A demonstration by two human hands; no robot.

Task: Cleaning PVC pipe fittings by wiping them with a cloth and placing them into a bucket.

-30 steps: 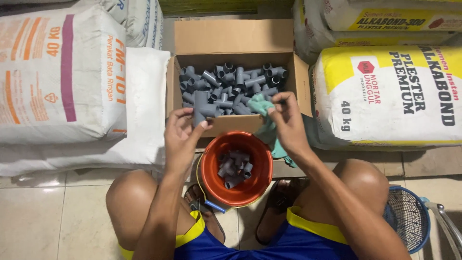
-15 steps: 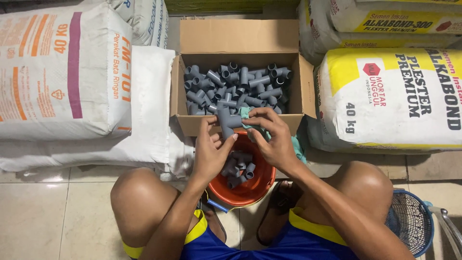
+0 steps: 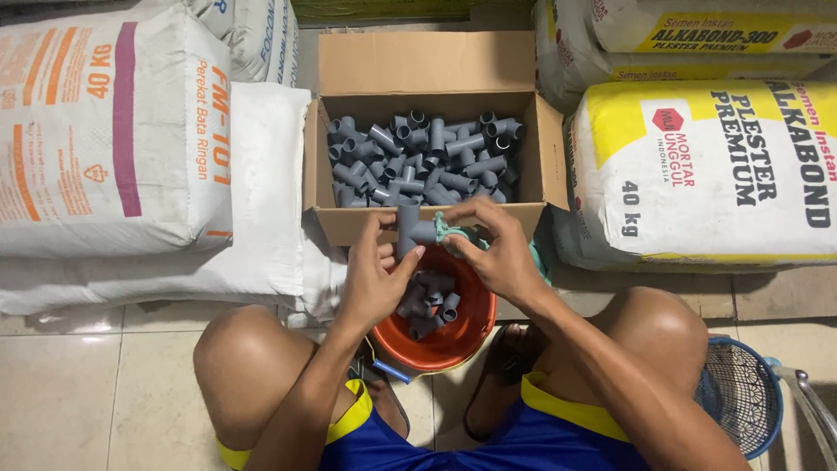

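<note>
The left hand point(image 3: 373, 277) grips a grey pipe tee fitting point(image 3: 410, 231) above the orange bucket point(image 3: 436, 344) (more fittings inside), while the right hand point(image 3: 495, 253) pinches a green cloth point(image 3: 453, 231) against it, before the cardboard box point(image 3: 427, 148).

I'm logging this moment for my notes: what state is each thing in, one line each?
Cardboard box: flaps open, nearly full of grey pipe fittings.
Orange bucket: upright, partly filled with fittings.
Grey tee fitting: held over the bucket.
Left hand: gripping the tee.
Right hand: pressing a green cloth against the tee.
Sacks: closed, stacked.
</note>
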